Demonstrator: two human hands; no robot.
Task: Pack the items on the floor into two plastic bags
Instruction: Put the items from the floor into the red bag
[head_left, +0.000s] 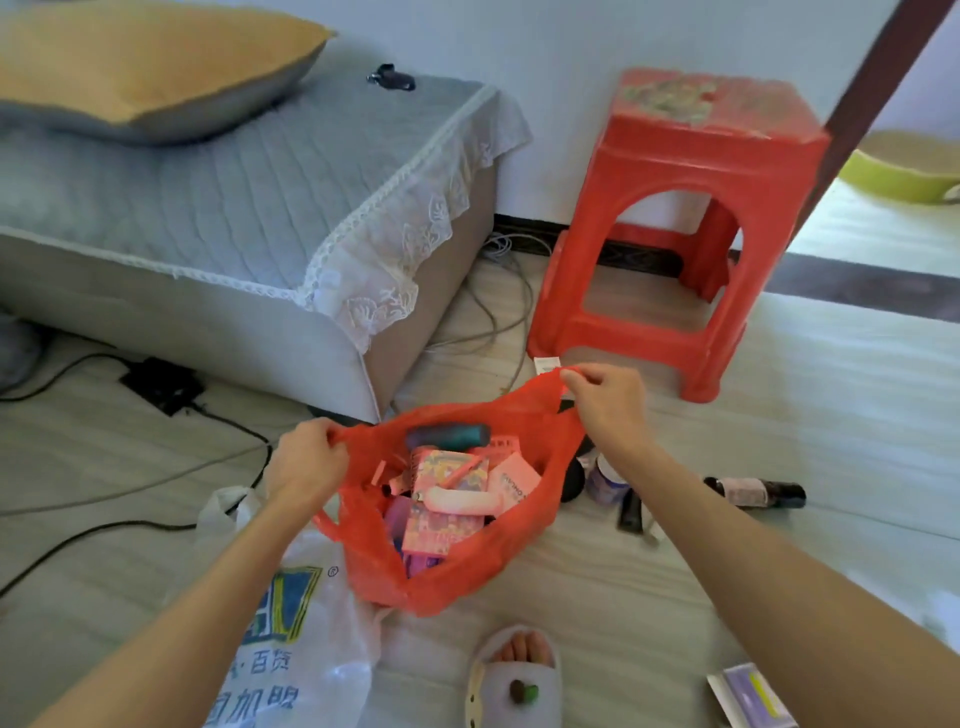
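the bed (218, 208) fills your upper left, its far end cut off by the frame. the red stool (675, 234) stands by the wall. your red bag (467, 571) sits on the floor (779, 415) between your arms, mouth pulled open; inside lie a dark tube, pink boxes and a pale roll, with the deeper things hidden. the white bag (311, 649) lies flat just beside it, partly under your left arm. your left hand (306, 457) grips the bag's near rim, fingers curled round it. your right hand (608, 400) pinches the far handle. a jar (610, 486) and a dark bottle (753, 491) lie on the floor to the right; a box (748, 696) is cut off below.
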